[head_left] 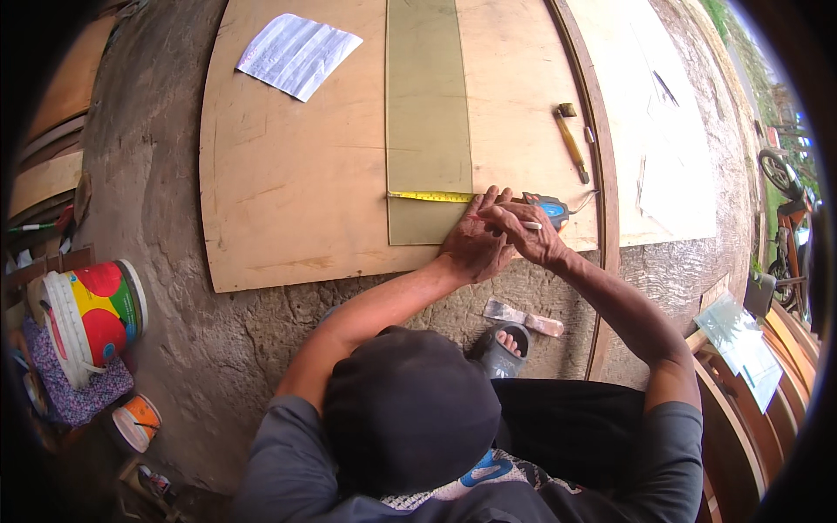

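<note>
A long greenish strip of glass [427, 113] lies on a pale wooden board [288, 192]. Across its near end runs the yellow blade of a tape measure [427, 197], whose blue and dark case [549, 207] rests on the board to the right. My left hand [475, 240] lies at the strip's right edge, fingers stretched out over the tape blade. Crossing over it, my right hand [545, 241] is closed on a white marker [530, 225]. Some fingers of both hands overlap and are partly hidden.
A creased paper sheet [299, 55] lies at the far left of the board. An amber-handled glass cutter [573, 148] sits beside a dark wooden strip [602, 166]. Near my sandalled foot lies a flat scraper-like piece [523, 317]. Buckets [109, 314] stand at left, glass pieces [741, 344] at right.
</note>
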Tool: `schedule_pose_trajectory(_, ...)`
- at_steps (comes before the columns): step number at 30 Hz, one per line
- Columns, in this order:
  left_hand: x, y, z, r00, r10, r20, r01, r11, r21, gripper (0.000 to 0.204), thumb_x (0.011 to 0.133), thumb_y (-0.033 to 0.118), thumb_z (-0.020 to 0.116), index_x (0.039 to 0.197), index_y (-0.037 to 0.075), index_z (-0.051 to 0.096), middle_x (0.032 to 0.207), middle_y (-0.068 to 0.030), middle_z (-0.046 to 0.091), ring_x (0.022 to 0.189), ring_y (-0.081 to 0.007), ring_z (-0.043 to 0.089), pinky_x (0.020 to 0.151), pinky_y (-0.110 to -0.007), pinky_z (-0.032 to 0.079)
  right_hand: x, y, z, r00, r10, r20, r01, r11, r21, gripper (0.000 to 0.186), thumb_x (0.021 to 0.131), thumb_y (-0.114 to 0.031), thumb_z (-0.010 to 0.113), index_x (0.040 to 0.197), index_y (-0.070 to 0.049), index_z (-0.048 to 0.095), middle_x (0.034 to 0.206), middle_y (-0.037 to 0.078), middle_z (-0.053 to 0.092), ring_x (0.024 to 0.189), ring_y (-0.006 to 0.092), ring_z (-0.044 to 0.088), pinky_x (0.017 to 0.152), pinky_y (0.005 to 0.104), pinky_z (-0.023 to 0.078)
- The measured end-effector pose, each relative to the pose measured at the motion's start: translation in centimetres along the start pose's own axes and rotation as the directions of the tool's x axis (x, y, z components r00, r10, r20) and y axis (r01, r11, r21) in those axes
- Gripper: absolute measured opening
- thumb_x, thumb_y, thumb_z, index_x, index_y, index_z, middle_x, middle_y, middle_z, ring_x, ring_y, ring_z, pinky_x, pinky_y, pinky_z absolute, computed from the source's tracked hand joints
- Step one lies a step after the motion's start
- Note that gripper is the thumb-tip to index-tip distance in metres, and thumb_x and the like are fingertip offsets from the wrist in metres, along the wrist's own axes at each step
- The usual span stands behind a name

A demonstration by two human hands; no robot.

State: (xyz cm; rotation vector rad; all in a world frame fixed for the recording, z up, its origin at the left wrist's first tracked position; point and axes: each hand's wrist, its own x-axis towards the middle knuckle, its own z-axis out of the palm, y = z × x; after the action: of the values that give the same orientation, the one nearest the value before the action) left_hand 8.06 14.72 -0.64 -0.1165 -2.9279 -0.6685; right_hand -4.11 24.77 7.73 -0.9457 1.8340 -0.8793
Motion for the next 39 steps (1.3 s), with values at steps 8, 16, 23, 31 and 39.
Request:
schedule_pose_trajectory(8,0.8,-0.1,-1.1,0.997,0.041,0.06,-0.027,0.975,-0.221,0.058,0.097,0.034,0.049,0.148,0.006,0.045,0.152,-0.0244,0.043,0.142,-0.04,0.04,0.122,-0.052,0.025,2.0,1.8,2.1,0.961,-0.212,-0.179,0.199,0.976,-0.088,0.02,0.094,-0.018,0.065,0.107,-0.003,0.068,0.094,0.01,0.068,0.087,0.0221,0.068,0.08,0.0351,0.053)
schedule_pose_trajectory(16,1.0,0.9,-3.1,0.994,0.014,-0.106,-0.007,0.997,0.073,0.05,0.092,0.032,0.054,0.134,0.004,0.053,0.127,-0.0194,0.054,0.124,-0.033,0.048,0.112,-0.046,0.035,1.8,2.7,2.2,0.939,-0.261,-0.224,0.246,0.965,-0.094,0.015,0.094,-0.016,0.063,0.104,-0.006,0.065,0.092,0.011,0.069,0.084,0.026,0.071,0.078,0.0368,0.056)
schedule_pose_trajectory(23,1.4,0.7,-3.1,0.995,0.008,-0.099,-0.008,1.0,0.002,0.047,0.09,0.029,0.056,0.127,0.001,0.053,0.118,-0.0187,0.053,0.113,-0.0311,0.049,0.102,-0.044,0.04,2.2,3.0,2.0,0.964,-0.201,-0.176,0.187,0.978,-0.094,0.014,0.095,-0.017,0.063,0.104,-0.006,0.065,0.095,0.011,0.068,0.086,0.0262,0.069,0.079,0.0365,0.054)
schedule_pose_trajectory(31,1.6,0.8,-3.7,1.0,-0.006,-0.023,0.005,1.0,-0.015,0.048,0.091,0.03,0.056,0.129,0.0,0.053,0.119,-0.02,0.054,0.115,-0.0331,0.049,0.103,-0.044,0.04,2.2,3.0,2.1,0.967,-0.196,-0.165,0.187,0.98,-0.071,0.015,0.096,-0.015,0.062,0.105,-0.004,0.066,0.093,0.008,0.063,0.088,0.021,0.064,0.082,0.0338,0.051)
schedule_pose_trajectory(39,1.6,0.7,-3.4,0.999,-0.001,-0.044,-0.002,0.998,-0.07,0.048,0.091,0.029,0.056,0.129,0.0,0.053,0.119,-0.0217,0.054,0.115,-0.0348,0.049,0.104,-0.047,0.039,2.4,2.9,2.0,0.975,-0.165,-0.147,0.154,0.984,-0.085,0.014,0.095,-0.016,0.062,0.103,-0.006,0.066,0.095,0.009,0.065,0.092,0.0227,0.066,0.084,0.0346,0.052)
